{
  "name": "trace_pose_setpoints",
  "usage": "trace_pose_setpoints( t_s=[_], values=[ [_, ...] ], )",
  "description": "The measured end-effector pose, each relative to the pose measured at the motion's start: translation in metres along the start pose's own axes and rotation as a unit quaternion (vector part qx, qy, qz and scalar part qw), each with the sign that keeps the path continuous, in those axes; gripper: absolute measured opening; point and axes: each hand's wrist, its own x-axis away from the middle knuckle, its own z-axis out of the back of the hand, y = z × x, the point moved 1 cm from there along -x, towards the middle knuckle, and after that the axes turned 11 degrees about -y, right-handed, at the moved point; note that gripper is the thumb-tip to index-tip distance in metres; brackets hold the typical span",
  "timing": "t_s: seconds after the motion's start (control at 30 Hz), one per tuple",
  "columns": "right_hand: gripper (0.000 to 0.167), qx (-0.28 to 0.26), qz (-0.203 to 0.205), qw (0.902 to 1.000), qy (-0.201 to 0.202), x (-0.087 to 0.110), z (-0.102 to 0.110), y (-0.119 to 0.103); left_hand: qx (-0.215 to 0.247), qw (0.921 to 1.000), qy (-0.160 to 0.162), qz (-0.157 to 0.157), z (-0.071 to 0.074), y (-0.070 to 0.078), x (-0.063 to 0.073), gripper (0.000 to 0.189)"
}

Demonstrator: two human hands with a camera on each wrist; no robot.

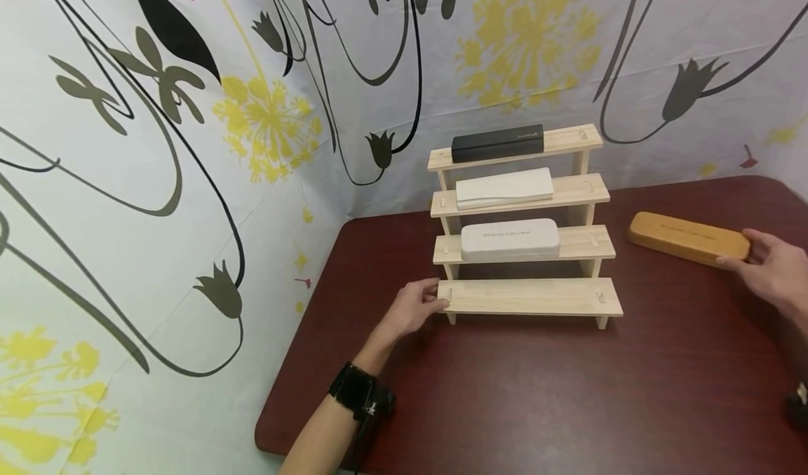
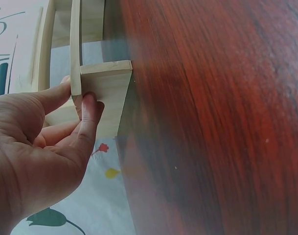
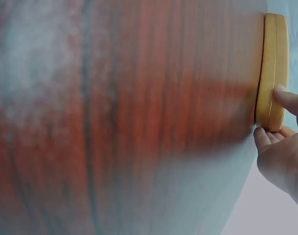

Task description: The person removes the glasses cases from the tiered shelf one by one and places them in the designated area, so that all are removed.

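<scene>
The mustard-yellow case (image 1: 688, 238), oblong, with rounded ends and faint lettering, was in the right hand (image 1: 775, 268), pinched by its near end. The left hand (image 1: 412, 308) pinched a pale, four-tiered wooden rack (image 1: 527, 297) at its lower left. Under both hands spread a dark red, grained table (image 1: 536, 398); beyond them hung white flower-printed cloth (image 1: 353, 110).
</scene>
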Motion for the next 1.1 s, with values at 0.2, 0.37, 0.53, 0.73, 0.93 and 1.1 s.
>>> trace_pose_setpoints(
  t_s=[0.2, 0.37, 0.53, 0.73, 0.93, 1.1],
  values=[
    [0.077, 0.022, 0.003, 0.9998, 0.0, 0.001, 0.001, -0.001, 0.003, 1.0, 0.002, 0.0, 0.0, 0.0, 0.0, 0.06],
    [0.079, 0.02, 0.006, 0.9998, 0.0, 0.003, 0.004, -0.005, 0.001, 1.0, 0.002, 0.002, 0.0, 0.001, 0.0, 0.059],
    [0.079, 0.025, 0.016, 0.9995, 0.011, 0.008, 0.006, -0.018, 0.001, 1.0, 0.002, 0.005, 0.0, 0.0, 0.0, 0.059],
    [0.081, 0.018, 0.029, 0.9988, 0.034, 0.017, 0.006, -0.037, 0.0, 1.0, 0.001, 0.004, 0.0, 0.001, 0.001, 0.059],
    [0.076, 0.016, 0.049, 0.9953, 0.082, 0.024, 0.002, -0.059, 0.0, 1.0, 0.0, 0.003, 0.0, 0.001, 0.002, 0.06],
    [0.071, -0.007, 0.098, 0.9884, 0.116, 0.034, -0.009, -0.079, -0.001, 1.0, -0.001, 0.001, 0.0, 0.0, 0.002, 0.061]
  ],
)
